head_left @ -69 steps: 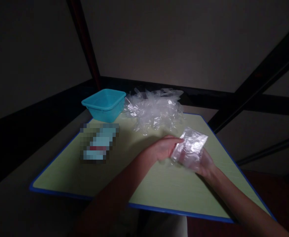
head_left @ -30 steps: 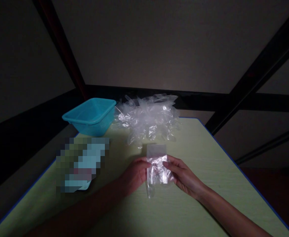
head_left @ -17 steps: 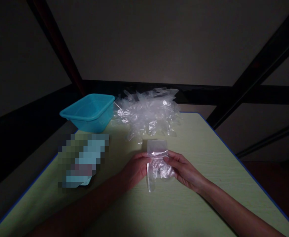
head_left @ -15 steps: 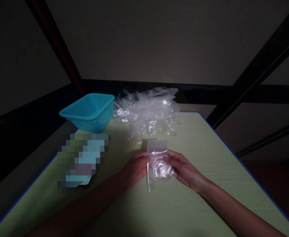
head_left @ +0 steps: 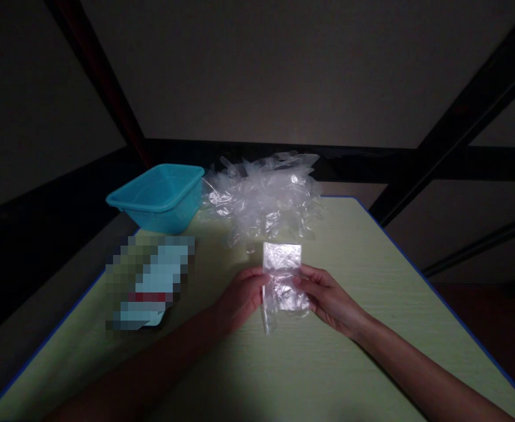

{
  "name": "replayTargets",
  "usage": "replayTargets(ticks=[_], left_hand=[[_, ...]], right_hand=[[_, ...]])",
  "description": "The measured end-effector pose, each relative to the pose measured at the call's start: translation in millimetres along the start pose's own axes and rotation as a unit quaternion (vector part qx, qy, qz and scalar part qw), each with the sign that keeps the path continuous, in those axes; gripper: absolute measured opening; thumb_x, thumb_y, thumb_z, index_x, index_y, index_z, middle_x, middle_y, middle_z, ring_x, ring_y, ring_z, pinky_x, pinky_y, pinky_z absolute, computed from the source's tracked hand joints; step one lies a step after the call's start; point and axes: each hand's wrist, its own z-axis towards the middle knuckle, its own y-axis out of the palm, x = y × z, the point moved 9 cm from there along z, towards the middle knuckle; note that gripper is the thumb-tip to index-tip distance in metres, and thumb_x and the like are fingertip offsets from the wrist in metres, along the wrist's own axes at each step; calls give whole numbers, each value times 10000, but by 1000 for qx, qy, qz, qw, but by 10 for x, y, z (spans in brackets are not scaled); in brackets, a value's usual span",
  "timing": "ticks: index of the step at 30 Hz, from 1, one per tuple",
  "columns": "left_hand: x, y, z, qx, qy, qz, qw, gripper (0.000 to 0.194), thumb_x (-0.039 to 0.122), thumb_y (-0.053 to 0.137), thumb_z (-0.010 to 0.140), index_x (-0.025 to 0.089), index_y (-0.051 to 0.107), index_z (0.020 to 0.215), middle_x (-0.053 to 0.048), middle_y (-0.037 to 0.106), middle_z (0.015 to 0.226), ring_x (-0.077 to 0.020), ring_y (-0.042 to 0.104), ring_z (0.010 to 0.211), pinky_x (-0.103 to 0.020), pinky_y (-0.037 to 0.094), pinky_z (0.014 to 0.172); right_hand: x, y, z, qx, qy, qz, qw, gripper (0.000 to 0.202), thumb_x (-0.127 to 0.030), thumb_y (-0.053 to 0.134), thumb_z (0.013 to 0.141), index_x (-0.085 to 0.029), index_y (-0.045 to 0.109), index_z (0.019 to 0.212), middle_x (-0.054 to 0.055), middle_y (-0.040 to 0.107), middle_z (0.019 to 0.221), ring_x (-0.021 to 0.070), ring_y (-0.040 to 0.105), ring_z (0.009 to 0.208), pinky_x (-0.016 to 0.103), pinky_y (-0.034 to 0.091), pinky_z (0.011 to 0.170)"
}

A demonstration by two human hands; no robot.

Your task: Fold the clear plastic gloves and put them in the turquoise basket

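Observation:
Between my hands is a thin, clear disposable plastic glove [head_left: 283, 261], partly folded, with a narrow finger-like strip hanging down at its left. My left hand [head_left: 246, 296] pinches its left edge between thumb and fingers. On the opposite edge my right hand [head_left: 327, 296] is closed, the thumb lying on top of the film. A loose heap of similar clear plastic gloves [head_left: 266, 196] lies just beyond, at the far end of the table.
At the far left corner stands a blue plastic basin [head_left: 156, 202]. A pale blue item [head_left: 160, 275], mostly blurred out by pixelation, lies nearer on the left. The light green table [head_left: 371, 346] has a blue edge, with a wall behind it.
The glove's upper part has tilted a little and now catches more light, shining brightly. Both hands keep their grip in nearly the same place.

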Motion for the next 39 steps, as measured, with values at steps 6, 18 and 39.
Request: replayTargets(ticks=[6, 18, 39], left_hand=[[31, 32, 3, -17, 10, 1, 1000, 172, 196, 724, 516, 123, 703, 671, -56, 697, 657, -184, 642, 674, -307, 473, 733], [80, 123, -36, -60, 23, 41, 997, 110, 175, 704, 545, 137, 718, 647, -79, 725, 765, -231, 653, 784, -350, 452, 792], [86, 149, -58, -74, 20, 94, 993, 152, 179, 664, 570, 152, 740, 699, -104, 669, 1105, -256, 619, 959, -323, 457, 792]], right_hand=[[-10, -19, -10, 21, -6, 0, 1000, 217, -234, 819, 530, -195, 744, 729, -30, 651, 579, 59, 516, 517, 160, 389, 498], [-46, -28, -18, 31, -18, 10, 999, 176, -170, 760, 534, -218, 753, 703, -1, 725, 706, 94, 635, 625, 170, 476, 612], [-242, -209, -17, 44, -156, -135, 978, 83, -319, 714, 667, -243, 742, 650, 82, 701, 1045, 237, 632, 991, 337, 475, 760]])
